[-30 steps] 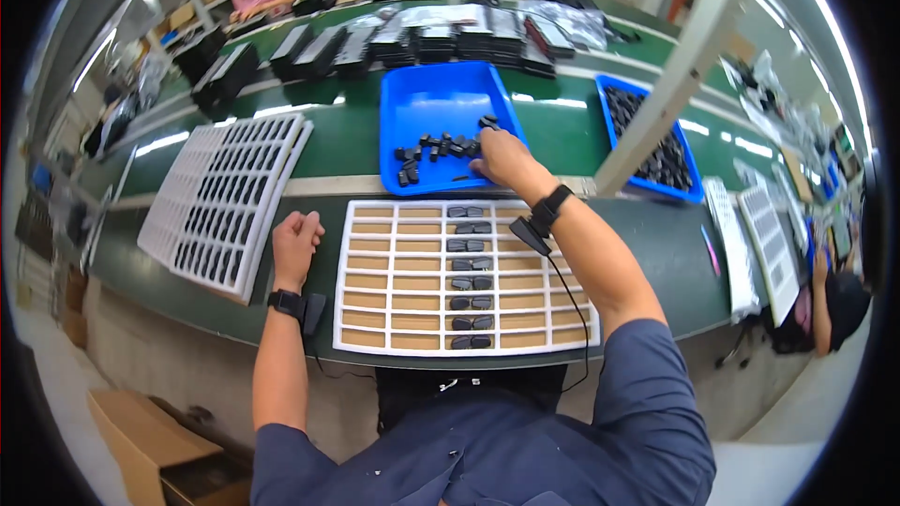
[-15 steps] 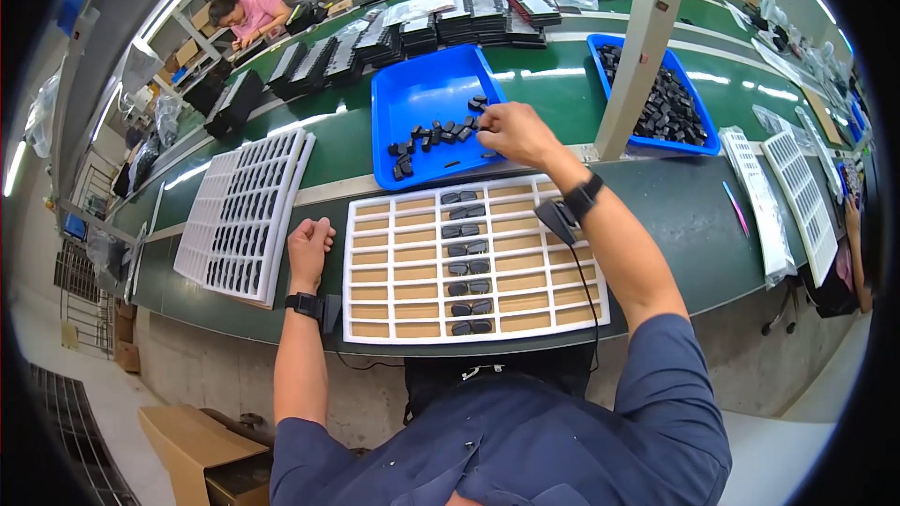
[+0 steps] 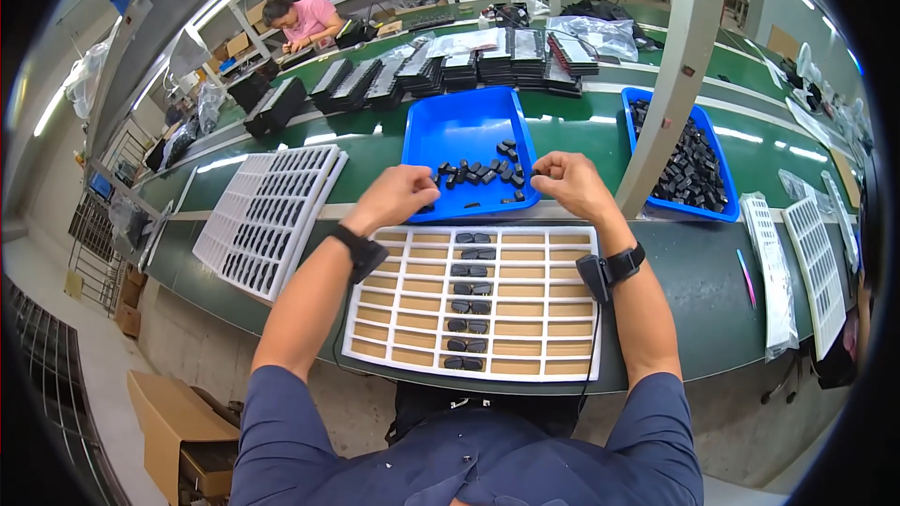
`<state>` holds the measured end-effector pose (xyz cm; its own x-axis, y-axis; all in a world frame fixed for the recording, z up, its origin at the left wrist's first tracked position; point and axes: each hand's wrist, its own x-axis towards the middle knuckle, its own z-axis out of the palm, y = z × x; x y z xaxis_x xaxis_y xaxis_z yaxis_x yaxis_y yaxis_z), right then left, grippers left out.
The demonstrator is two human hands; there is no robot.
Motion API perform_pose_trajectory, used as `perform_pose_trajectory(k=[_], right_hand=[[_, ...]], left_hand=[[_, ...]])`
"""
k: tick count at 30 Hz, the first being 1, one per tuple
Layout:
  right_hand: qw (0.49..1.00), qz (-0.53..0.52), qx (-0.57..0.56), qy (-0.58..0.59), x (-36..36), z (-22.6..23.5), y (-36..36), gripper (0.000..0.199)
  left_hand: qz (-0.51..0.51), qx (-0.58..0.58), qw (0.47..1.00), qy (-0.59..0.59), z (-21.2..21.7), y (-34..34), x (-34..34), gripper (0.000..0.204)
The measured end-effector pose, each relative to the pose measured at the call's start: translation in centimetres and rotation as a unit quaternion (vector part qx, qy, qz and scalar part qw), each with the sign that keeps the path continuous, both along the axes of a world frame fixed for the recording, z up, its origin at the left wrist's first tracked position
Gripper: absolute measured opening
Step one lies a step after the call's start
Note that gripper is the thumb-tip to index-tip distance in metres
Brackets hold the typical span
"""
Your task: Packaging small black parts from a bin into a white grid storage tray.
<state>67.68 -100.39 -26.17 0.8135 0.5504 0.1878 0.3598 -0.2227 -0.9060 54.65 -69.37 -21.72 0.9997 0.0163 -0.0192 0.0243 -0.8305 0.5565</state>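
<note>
A shallow blue tray (image 3: 466, 111) stands on the bench in front of me, with small black plastic pieces (image 3: 483, 171) scattered over its nearer half. My left hand (image 3: 401, 193) reaches over the tray's near left rim, fingers curled together by the pieces. At the right rim my right hand (image 3: 570, 184) is pinched closed. What either hand has between its fingertips is too small to make out. Closer to me lies a white gridded foam tray (image 3: 401, 286) with a tan bottom. One middle column holds black pieces in pairs (image 3: 471, 289); the slots in the other columns hold none.
Stacked white grid trays (image 3: 272, 215) filled with black pieces lean at left. A second blue bin (image 3: 722, 164), heaped with black pieces, stands right behind a metal post (image 3: 677, 84). Tweezers (image 3: 746, 278) and wrapped trays (image 3: 771, 272) lie at right. A co-worker (image 3: 309, 23) sits far left.
My left hand has gone from beside the foam tray up to the blue tray. The right hand has drawn slightly back to the blue tray's right rim. The whole view has shifted.
</note>
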Motion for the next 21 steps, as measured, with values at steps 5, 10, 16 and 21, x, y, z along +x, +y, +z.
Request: perform_pose_trajectory(k=[5, 10, 16, 21], right_hand=[[0.998, 0.018, -0.030, -0.059, 0.5, -0.6, 0.3, 0.028], [0.998, 0.029, -0.044, -0.045, 0.1, 0.8, -0.1, 0.028], [0.996, 0.055, -0.062, -0.020, 0.1, 0.6, 0.2, 0.027], [0.994, 0.066, -0.083, -0.022, 0.1, 0.0, 0.6, 0.027]], left_hand=[[0.002, 0.011, 0.999, 0.036, -3.0, -2.1, 5.1, 0.024], [-0.034, -0.004, 0.997, 0.072, -5.3, -2.4, 7.4, 0.039], [-0.003, -0.025, 0.995, 0.095, -5.5, -2.7, 7.7, 0.039], [0.010, 0.003, 0.999, 0.046, -5.4, -3.6, 6.3, 0.039]])
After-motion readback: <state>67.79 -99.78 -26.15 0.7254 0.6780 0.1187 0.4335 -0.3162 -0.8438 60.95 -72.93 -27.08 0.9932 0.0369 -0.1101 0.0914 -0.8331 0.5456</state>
